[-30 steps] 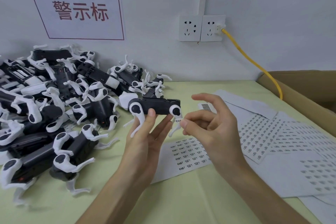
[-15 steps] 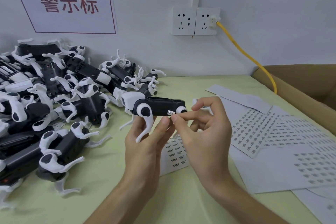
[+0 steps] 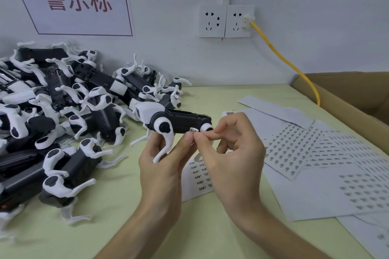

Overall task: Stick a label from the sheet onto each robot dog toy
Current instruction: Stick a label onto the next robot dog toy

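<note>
My left hand [image 3: 163, 166] grips a black-and-white robot dog toy [image 3: 179, 122] from below, holding it lengthwise above the table. A small white label [image 3: 194, 130] sits on the toy's black side, near its rear leg joint. My right hand [image 3: 231, 153] has its thumb and forefinger pinched together at the toy's lower edge, just under the label. A label sheet [image 3: 200, 176] lies on the table, partly hidden under both hands.
A big pile of robot dog toys [image 3: 63, 122] fills the left of the green table [image 3: 117, 206]. More label sheets [image 3: 315, 153] spread to the right. A cardboard box [image 3: 353, 99] stands at the far right, with a yellow cable [image 3: 290, 67] running from the wall socket.
My right hand came in from the right to the toy, and the label now sits on the toy's side. The view has shifted slightly closer.
</note>
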Demonstrator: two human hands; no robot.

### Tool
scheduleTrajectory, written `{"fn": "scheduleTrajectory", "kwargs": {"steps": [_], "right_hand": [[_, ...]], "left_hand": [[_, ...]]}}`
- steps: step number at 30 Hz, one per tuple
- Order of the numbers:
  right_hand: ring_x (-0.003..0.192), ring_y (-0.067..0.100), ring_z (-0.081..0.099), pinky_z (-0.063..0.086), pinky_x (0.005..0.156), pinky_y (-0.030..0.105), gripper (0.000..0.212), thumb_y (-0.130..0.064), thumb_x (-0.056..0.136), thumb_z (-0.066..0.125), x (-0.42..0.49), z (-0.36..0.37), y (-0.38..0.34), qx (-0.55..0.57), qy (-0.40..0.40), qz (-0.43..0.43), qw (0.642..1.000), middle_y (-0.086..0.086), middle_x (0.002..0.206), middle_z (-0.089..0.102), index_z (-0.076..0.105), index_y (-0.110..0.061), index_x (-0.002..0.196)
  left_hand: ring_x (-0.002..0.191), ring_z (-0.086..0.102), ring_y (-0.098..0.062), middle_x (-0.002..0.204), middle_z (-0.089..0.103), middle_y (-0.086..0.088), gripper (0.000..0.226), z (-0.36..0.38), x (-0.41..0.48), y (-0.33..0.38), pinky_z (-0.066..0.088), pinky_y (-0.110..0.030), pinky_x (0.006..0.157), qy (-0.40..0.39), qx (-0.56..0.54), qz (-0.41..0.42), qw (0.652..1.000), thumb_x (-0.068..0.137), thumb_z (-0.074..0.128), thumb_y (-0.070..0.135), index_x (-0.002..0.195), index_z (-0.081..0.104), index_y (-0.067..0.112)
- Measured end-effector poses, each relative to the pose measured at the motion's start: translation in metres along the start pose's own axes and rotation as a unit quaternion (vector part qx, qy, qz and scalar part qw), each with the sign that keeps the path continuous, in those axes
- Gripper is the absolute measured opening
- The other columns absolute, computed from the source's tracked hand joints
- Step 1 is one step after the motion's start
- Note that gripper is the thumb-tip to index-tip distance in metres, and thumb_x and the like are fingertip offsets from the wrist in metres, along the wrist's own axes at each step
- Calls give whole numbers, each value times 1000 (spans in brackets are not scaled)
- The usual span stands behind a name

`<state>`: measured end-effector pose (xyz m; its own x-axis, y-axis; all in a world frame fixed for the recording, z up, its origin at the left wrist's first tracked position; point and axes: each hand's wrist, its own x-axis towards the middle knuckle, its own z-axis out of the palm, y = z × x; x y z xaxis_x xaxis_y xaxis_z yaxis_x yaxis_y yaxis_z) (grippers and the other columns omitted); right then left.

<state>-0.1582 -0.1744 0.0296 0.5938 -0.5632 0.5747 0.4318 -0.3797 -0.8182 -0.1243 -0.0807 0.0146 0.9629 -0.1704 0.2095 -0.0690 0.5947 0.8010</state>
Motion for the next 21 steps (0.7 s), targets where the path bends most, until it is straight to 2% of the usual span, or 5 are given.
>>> {"fn": "scheduleTrajectory", "kwargs": {"steps": [9, 12, 16, 18, 21], "right_hand": [[54, 30, 58, 44, 52, 35, 36, -14, 78, 82, -1, 0, 1, -8, 7, -9, 1000, -7, 71, 72, 48, -27, 77], [53, 16, 64, 45, 50, 26, 35, -11, 79, 83, 0, 0, 1, -2, 5, -5, 1000, -8, 71, 72, 51, -25, 75], [48, 7, 63, 41, 49, 14, 36, -7, 80, 84, -1, -1, 0, 6, -3, 0, 1000, -11, 69, 71, 52, -23, 73], [45, 7, 58, 40, 49, 13, 35, -8, 80, 84, -1, -1, -1, 7, -4, 2, 1000, -13, 67, 69, 53, -21, 73], [42, 10, 49, 38, 47, 17, 34, -11, 81, 85, -1, -1, -1, 8, -11, 9, 1000, -14, 61, 66, 53, -18, 70]], "left_hand": [[90, 77, -31, 93, 68, -17, 23, 1, -1, 1, 60, -29, 80, 25, 34, 23, 999, 83, 80, 9, 99, 65, -1], [94, 77, -35, 93, 73, -15, 12, 1, 0, 1, 60, -30, 82, 36, 86, 52, 994, 89, 78, 4, 88, 67, 9], [87, 76, -31, 78, 69, -10, 21, 1, 0, 5, 57, -27, 76, 65, 170, 99, 978, 82, 80, 18, 73, 61, 22], [88, 73, -39, 81, 68, -17, 22, 1, -1, 5, 55, -29, 75, 71, 192, 116, 972, 81, 80, 22, 73, 60, 23], [88, 70, -42, 83, 69, -17, 27, 0, -1, 3, 51, -16, 69, 74, 205, 129, 967, 85, 81, 13, 73, 60, 25]]}}
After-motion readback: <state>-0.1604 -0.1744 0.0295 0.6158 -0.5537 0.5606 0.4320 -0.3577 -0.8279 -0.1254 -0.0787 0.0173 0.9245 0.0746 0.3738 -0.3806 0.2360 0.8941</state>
